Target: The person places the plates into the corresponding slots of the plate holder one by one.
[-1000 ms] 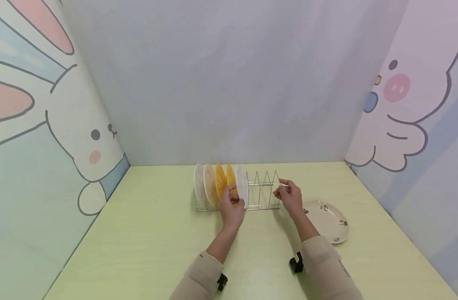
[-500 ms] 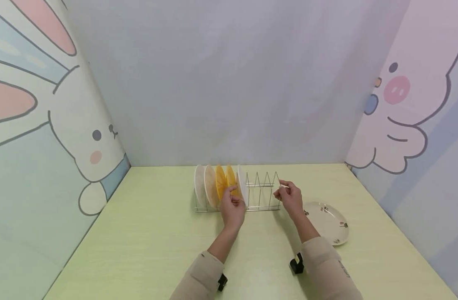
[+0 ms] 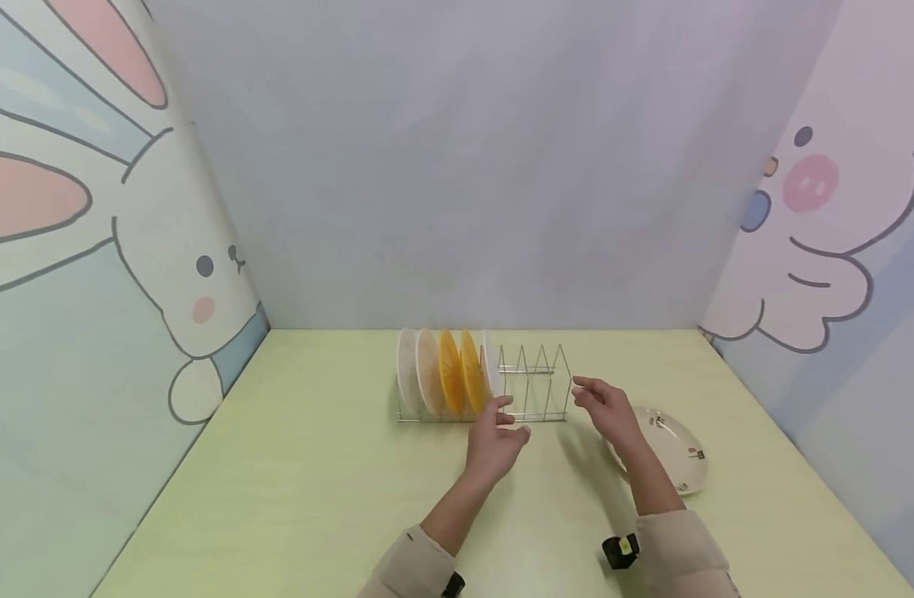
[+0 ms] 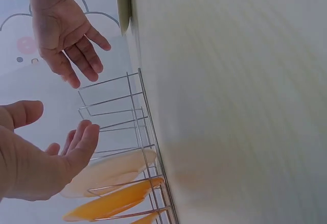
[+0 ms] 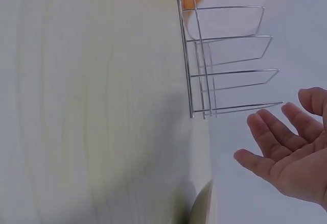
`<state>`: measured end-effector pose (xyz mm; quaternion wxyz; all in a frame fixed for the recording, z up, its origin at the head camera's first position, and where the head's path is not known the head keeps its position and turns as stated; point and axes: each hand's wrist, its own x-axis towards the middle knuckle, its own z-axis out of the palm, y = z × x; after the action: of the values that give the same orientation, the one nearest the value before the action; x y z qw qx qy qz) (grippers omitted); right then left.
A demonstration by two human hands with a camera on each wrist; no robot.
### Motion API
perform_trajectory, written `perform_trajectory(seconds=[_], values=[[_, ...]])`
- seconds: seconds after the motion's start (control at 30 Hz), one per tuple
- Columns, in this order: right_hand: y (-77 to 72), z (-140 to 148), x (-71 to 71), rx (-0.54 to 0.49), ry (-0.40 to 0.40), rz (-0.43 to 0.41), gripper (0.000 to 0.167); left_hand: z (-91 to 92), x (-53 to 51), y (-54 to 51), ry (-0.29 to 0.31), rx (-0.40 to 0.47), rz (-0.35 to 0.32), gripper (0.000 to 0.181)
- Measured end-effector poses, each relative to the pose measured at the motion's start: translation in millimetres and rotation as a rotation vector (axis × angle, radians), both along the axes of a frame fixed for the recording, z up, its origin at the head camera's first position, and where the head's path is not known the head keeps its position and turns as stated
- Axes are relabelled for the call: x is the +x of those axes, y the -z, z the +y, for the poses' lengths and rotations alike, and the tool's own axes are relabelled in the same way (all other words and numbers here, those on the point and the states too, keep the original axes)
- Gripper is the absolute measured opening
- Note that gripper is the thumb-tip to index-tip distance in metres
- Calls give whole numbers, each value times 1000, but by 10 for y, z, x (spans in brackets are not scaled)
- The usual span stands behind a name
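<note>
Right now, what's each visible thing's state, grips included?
Rack: upright on the table, rightmost slots empty.
Two pale plates: on edge, rack's left end.
Two orange plates: on edge, beside the pale ones.
White plate: on edge, right of the orange ones.
Patterned plate: flat on the table, outside the rack.
Left grip: open, holding nothing.
Right grip: open, holding nothing.

Just below centre in the head view, here's the rack [image 3: 535, 419] on the table [image 3: 292, 482], five plates [image 3: 451, 365] in its left part! Left hand [image 3: 494, 444] in front, right hand [image 3: 610, 411] near its right end, another plate [image 3: 677, 451] lying lower right.
</note>
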<state>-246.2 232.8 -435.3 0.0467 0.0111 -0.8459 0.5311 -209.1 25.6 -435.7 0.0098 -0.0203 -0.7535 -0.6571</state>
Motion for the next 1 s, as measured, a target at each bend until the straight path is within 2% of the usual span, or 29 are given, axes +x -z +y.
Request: perform_trajectory(seconds=[0.2, 0.4, 0.53, 0.73, 1.0], values=[[7, 92, 62, 22, -43, -4, 44, 81, 18, 1, 47, -36, -32, 43], [44, 348, 142, 16, -111, -31, 52, 175, 16, 38, 186, -139, -56, 40], [43, 551, 205, 16, -150, -51, 53, 273, 4, 58, 264, -154, -85, 40], [39, 804, 279, 88, -160, -34, 52, 436, -21, 91, 279, -129, -163, 39], [60, 1072, 356, 168, -108, -10, 52, 616, -19, 166, 283, -48, -272, 41]])
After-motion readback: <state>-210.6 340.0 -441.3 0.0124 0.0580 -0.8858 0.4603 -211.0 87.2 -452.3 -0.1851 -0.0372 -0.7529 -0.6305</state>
